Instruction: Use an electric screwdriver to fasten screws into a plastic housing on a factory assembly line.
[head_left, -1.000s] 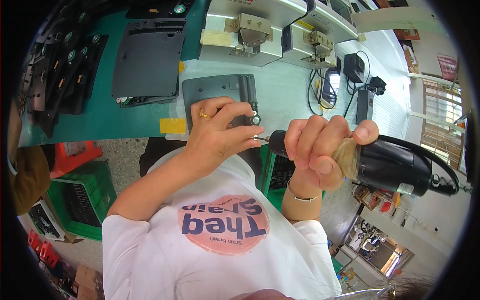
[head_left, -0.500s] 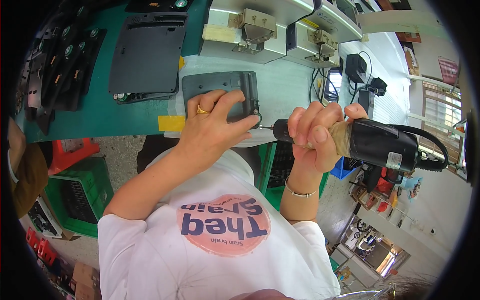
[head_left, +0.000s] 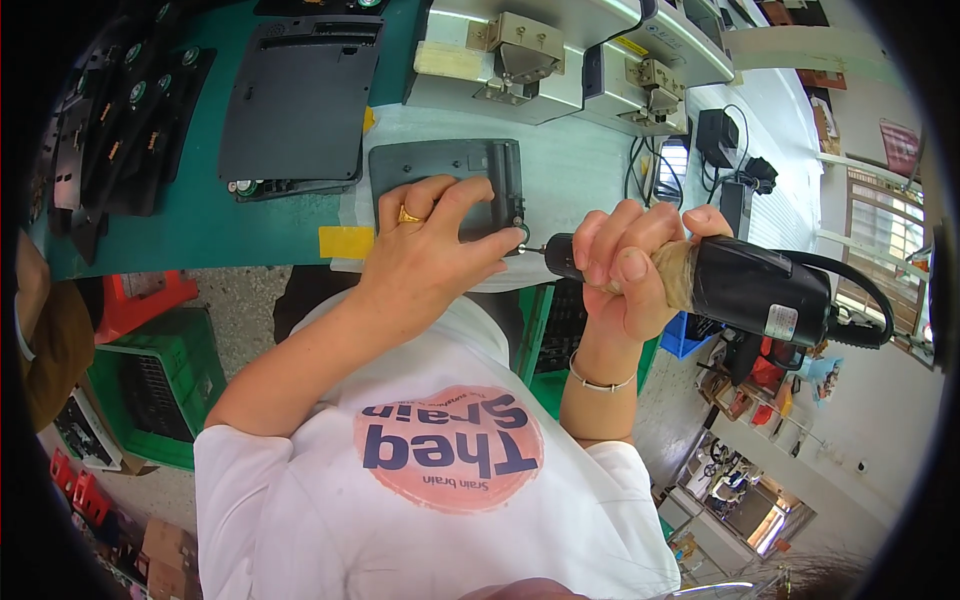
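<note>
1. Our right hand (head_left: pixel 625 265) is wrapped tight around the black electric screwdriver (head_left: pixel 740 290), fingers closed over its taped grip section.
2. The screwdriver lies nearly level, its bit pointing away from the fist toward the right edge of the grey plastic panel (head_left: pixel 445 170); the tip seems to meet a screw there, though it is too small for us to be sure.
3. Our left hand (head_left: pixel 430 250) presses flat on the panel, fingers spread and bent over its near edge, a gold ring (head_left: pixel 408 214) on one finger, holding it down rather than clasping it.
4. The panel rests on the white work mat (head_left: pixel 580 175), just beyond the left hand's knuckles.
5. Further out from the left hand, a larger dark panel (head_left: pixel 295 100) sits on the green bench (head_left: pixel 200 225).
6. A black cable (head_left: pixel 860 290) loops from the screwdriver's rear, behind our right fist.
</note>
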